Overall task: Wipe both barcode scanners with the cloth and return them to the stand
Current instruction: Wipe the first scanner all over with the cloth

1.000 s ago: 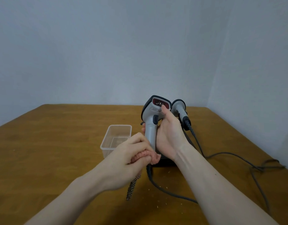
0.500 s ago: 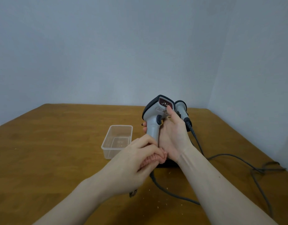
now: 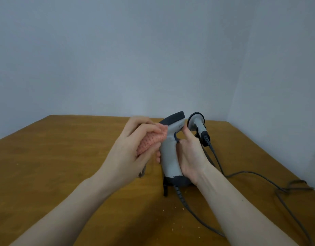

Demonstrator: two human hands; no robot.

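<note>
Your right hand (image 3: 189, 158) grips the grey scanner (image 3: 170, 153) by its handle, fingers wrapped round the far side, thumb up near the trigger. Scanner is upright, lifted in front of you, dark-rimmed head tilted up and to the right. Dark base of the handle sits at your wrist; its cable (image 3: 192, 212) drops from there and runs across the table (image 3: 52, 157) to the right.

Your left hand (image 3: 135, 153) is curled round the bunched pink cloth (image 3: 151, 141), pressing it against the left side of the scanner, just below the head. Cloth touches the grey body there. A dark patterned bit of cloth hangs below your left hand. Fingertips of your right hand peek out at the left of the handle, right under the cloth.

Second scanner (image 3: 199, 127) sits just right of the held one, behind your right thumb, head up, handle slanting down to the right with its own cable trailing off. What it rests in is mostly hidden by your right hand, so can't tell how it is seated. The cables tangle near the right table edge. Small pale crumbs lie on the table near your forearms.
</note>
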